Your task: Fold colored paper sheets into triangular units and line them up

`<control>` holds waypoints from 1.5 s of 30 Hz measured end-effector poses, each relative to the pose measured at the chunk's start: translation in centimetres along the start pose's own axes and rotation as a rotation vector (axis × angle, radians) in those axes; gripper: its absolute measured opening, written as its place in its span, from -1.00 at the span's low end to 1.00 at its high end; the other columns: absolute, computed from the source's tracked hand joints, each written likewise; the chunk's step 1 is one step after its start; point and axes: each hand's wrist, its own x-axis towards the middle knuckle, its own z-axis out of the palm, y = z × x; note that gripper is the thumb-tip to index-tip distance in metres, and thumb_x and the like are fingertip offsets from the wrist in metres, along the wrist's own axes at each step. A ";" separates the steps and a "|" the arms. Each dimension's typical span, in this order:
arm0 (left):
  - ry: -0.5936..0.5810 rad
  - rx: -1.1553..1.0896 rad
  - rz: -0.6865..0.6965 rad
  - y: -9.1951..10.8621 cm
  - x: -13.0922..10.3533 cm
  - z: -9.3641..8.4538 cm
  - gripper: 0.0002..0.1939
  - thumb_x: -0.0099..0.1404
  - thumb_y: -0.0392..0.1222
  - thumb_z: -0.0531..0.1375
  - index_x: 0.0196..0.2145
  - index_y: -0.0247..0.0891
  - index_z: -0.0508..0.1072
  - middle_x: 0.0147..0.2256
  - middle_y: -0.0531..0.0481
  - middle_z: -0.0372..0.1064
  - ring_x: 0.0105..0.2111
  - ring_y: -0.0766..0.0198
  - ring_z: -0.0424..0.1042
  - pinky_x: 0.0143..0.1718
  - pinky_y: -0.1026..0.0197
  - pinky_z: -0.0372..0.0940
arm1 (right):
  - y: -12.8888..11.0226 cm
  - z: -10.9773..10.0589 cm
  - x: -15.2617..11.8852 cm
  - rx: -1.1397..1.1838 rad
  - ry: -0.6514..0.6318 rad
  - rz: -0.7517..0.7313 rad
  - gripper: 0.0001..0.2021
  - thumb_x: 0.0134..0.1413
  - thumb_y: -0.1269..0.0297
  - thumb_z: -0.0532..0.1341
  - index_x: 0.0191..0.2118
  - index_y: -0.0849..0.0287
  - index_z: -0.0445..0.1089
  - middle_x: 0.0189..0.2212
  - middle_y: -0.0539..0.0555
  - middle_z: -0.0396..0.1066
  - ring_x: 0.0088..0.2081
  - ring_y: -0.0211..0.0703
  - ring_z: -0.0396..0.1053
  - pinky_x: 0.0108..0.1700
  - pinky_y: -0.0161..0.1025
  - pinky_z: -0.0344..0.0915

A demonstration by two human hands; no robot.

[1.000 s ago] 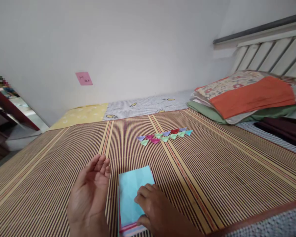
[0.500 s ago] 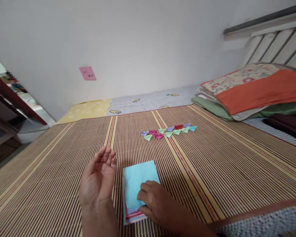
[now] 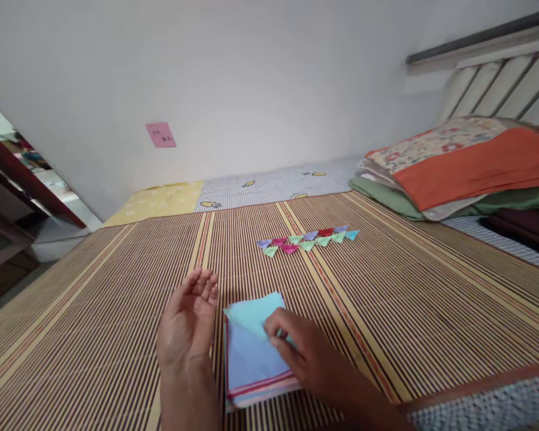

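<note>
A stack of coloured paper sheets (image 3: pixel 254 362) lies on the striped mat, a lavender-blue sheet showing beneath the top one. My right hand (image 3: pixel 291 338) pinches the light blue sheet of paper (image 3: pixel 247 312), lifting its near corner so that it folds back over the stack. Left of the stack, my left hand (image 3: pixel 191 317) rests palm up, fingers loosely curled and apart, with nothing in it. Farther off, small folded paper triangles (image 3: pixel 308 244) in green, pink, red, purple and blue stand in two rows.
The striped mat (image 3: pixel 117 299) covers the bed. At the right are folded bedding with an orange cover (image 3: pixel 476 164) and a dark folded cloth (image 3: pixel 521 230). A pink note (image 3: pixel 160 134) is stuck on the white wall. A doorway opens at far left.
My right hand has closed on the top light blue sheet and peeled its near corner up and away, uncovering the lavender-blue sheet. My left hand has shifted slightly right.
</note>
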 end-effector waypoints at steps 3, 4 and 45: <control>-0.121 0.095 -0.003 -0.8 -0.4 0.5 -0.67 0.33 -0.01 0.29 -0.21 -0.38 0.64 -0.20 -0.25 0.63 -0.17 0.13 0.60 -0.12 0.20 0.46 | -1.2 -2.4 1.6 0.128 0.427 0.020 -0.89 0.33 0.25 0.13 -0.27 0.08 0.32 -0.43 -0.03 0.34 -0.42 -0.18 0.30 -0.38 -0.29 0.18; -0.189 0.156 -0.009 -1.1 -0.6 0.7 -0.54 0.33 0.12 0.27 -0.15 -0.40 0.64 -0.14 -0.29 0.62 -0.13 0.09 0.59 -0.12 0.18 0.46 | -1.2 -3.0 2.4 0.223 0.506 0.038 -0.88 0.29 0.22 0.17 -0.30 0.08 0.31 -0.47 -0.05 0.29 -0.46 -0.20 0.25 -0.42 -0.30 0.15; -0.307 0.424 0.141 -3.2 -2.0 0.9 -0.73 -0.14 -0.38 0.56 -0.45 -0.28 0.62 -0.47 0.06 0.50 -0.47 0.35 0.42 -0.41 0.35 0.32 | 2.1 -2.6 5.5 0.873 0.272 0.247 -0.83 0.06 0.20 0.37 -0.31 0.21 0.59 -0.47 0.07 0.58 -0.54 -0.21 0.42 -0.46 -0.31 0.32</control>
